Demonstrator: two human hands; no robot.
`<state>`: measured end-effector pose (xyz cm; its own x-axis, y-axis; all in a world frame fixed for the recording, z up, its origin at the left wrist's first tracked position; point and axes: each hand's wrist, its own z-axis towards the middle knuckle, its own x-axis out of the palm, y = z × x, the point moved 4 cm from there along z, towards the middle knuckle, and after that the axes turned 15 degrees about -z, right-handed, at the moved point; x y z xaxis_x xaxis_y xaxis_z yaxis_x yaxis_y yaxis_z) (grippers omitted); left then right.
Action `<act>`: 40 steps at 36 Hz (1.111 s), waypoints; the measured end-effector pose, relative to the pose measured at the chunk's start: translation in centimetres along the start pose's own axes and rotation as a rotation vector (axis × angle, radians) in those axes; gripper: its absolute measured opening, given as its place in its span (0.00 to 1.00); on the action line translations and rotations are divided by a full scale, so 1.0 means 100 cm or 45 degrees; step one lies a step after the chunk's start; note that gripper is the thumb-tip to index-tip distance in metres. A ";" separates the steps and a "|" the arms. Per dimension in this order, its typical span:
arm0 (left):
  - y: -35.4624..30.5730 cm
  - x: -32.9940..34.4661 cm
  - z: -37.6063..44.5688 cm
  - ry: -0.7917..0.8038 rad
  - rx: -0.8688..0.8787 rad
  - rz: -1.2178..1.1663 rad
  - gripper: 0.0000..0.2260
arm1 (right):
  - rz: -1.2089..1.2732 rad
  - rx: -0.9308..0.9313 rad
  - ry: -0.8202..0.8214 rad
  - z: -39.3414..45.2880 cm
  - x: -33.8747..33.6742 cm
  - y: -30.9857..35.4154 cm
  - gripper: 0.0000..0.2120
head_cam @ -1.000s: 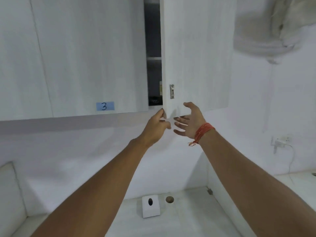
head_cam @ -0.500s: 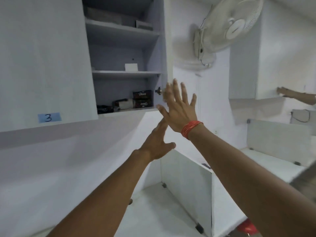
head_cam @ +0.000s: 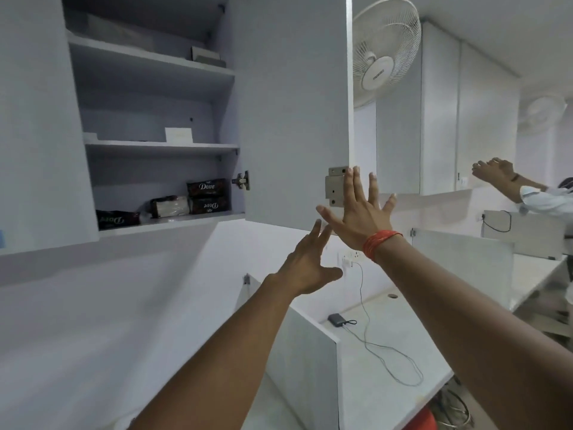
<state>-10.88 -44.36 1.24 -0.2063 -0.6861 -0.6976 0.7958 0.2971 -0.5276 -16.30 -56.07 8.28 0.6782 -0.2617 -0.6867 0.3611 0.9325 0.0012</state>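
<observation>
An overhead wall cabinet stands open, its white door swung out toward the right. My right hand, with a red thread band at the wrist, is spread flat with straight fingers at the door's free edge, over the metal lock plate. My left hand hovers open just below the door's bottom corner, holding nothing. On the bottom shelf lie dark Dove packets and a white-and-dark packet. A small white card sits on the middle shelf.
A wall fan hangs behind the door. Below, a white desk carries a small dark device with a cable. A white divider panel stands between desks. Another person's hand reaches to a cabinet at far right.
The cabinet door went from nearly closed to wide open. My right hand followed its edge, fingers spreading flat; my left hand let go of the bottom corner and dropped slightly. The view turned right.
</observation>
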 end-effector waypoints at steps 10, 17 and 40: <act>0.038 -0.013 0.001 -0.093 0.058 -0.021 0.44 | 0.119 0.000 -0.378 -0.006 0.001 0.050 0.41; 0.104 -0.113 -0.034 -0.401 -0.089 -0.024 0.38 | 0.558 -0.369 -0.385 0.007 0.010 0.165 0.35; 0.271 -0.374 -0.189 -0.831 -0.380 0.912 0.38 | 1.716 -0.341 0.683 0.061 0.073 0.522 0.27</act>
<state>7.64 1.92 3.83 0.6863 -0.4836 -0.5433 0.4171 0.8736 -0.2508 11.40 -10.86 7.74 0.0640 0.8872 -0.4570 -0.5028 0.4242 0.7531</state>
